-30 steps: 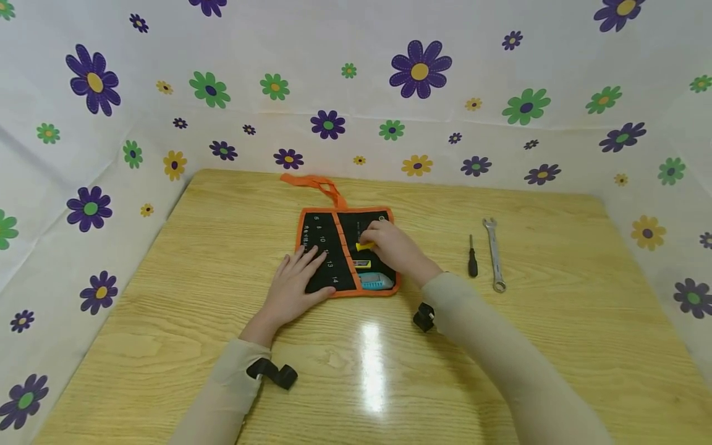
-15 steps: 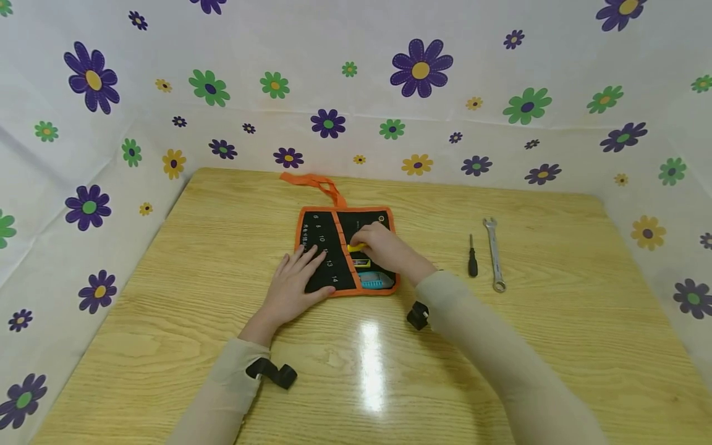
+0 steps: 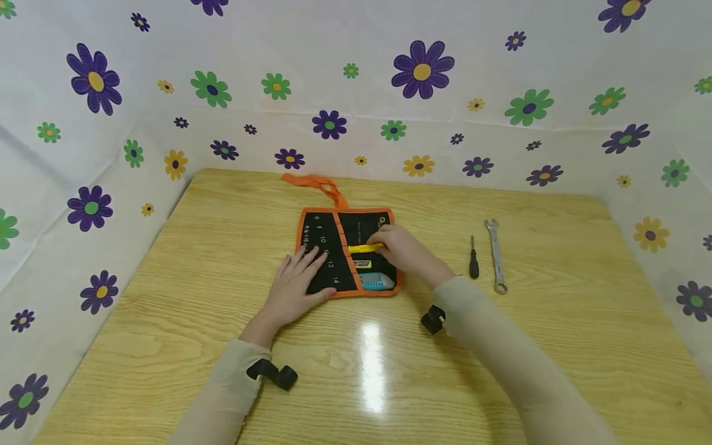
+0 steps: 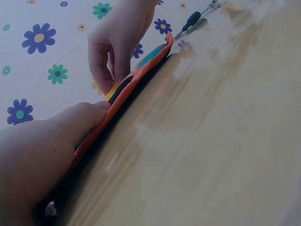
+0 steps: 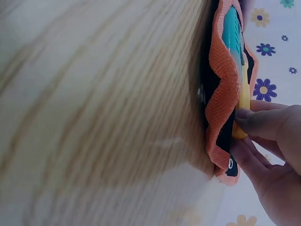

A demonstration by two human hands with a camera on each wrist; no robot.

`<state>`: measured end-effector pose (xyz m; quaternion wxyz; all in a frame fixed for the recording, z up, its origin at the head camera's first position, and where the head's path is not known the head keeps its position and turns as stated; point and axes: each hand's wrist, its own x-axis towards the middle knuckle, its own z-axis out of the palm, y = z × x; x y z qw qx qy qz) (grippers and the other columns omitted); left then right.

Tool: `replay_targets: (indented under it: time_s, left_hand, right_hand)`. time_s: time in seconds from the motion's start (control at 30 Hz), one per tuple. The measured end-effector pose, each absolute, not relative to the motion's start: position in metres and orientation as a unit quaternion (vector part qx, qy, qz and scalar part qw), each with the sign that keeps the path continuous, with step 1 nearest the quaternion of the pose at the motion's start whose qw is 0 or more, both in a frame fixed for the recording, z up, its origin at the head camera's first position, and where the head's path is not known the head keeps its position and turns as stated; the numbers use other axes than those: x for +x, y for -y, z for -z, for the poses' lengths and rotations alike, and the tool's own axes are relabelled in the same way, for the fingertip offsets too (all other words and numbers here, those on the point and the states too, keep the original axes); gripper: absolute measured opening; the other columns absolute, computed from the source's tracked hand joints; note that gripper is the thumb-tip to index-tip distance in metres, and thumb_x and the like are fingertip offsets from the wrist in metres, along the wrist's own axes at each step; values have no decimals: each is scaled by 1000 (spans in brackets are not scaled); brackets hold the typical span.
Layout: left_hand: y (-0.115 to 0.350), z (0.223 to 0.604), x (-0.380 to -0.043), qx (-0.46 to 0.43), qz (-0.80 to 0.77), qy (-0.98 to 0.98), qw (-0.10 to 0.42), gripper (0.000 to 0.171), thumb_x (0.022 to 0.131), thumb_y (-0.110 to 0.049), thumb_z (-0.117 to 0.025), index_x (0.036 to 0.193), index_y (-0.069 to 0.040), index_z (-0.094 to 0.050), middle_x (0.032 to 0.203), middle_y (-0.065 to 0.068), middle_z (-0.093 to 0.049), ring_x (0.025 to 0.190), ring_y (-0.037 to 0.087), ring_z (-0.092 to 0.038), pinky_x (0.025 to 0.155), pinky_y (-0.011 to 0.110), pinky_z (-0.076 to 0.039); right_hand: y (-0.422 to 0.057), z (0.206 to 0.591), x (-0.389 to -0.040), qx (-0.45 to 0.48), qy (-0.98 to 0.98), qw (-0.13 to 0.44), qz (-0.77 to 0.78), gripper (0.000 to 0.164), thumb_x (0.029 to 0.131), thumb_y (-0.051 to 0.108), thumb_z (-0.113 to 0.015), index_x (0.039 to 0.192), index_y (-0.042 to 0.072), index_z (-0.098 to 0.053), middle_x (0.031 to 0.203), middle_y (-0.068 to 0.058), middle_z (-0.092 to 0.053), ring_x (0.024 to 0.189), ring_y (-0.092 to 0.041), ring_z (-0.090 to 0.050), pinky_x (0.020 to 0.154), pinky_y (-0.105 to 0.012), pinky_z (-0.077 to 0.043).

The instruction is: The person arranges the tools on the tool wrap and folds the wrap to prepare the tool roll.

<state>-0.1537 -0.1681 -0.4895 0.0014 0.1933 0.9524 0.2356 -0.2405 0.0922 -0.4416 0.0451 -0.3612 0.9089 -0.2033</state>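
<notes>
A flat black fabric tool pouch with orange trim (image 3: 343, 238) is laid open on the light wood-grain surface (image 3: 222, 216), white numerals printed on its left half. That half is pressed by the left hand (image 3: 295, 290), whose fingers are spread wide over the fabric, the thumb set along the pouch's near edge. Over the pouch's right half, a slim yellow plastic tool (image 3: 363, 248) is pinched between the thumb and fingers of the right hand (image 3: 406, 250), its left end placed at the orange divider strip. Nearer the pouch's near edge, a small yellow-and-dark rectangular case (image 3: 362, 264) and then a turquoise tapered-nosed tool (image 3: 377, 282) are held in the pockets. A loose orange fabric strap (image 3: 314, 181) is trailed beyond the pouch's far edge. To the pouch's right, well apart from it, a black-handled screwdriver (image 3: 473, 266) and a silver metal wrench (image 3: 497, 256) are laid side by side.
</notes>
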Motion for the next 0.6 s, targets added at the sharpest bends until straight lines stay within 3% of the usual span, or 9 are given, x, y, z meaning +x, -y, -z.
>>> replay_targets:
  time_s: [0.6]
  left_hand:
    - [167,492,-154,209,-213,-955,0,79,92,-63,-46,153,-18,-25,158,3,-18,145,25,-5,115,46,-1]
  right_hand:
    - [-82,435,-240,-366,-911,75,175,25,91,0,-62,115,2,-69,113,-12,-66,106,-26,-60,91,-35,-49]
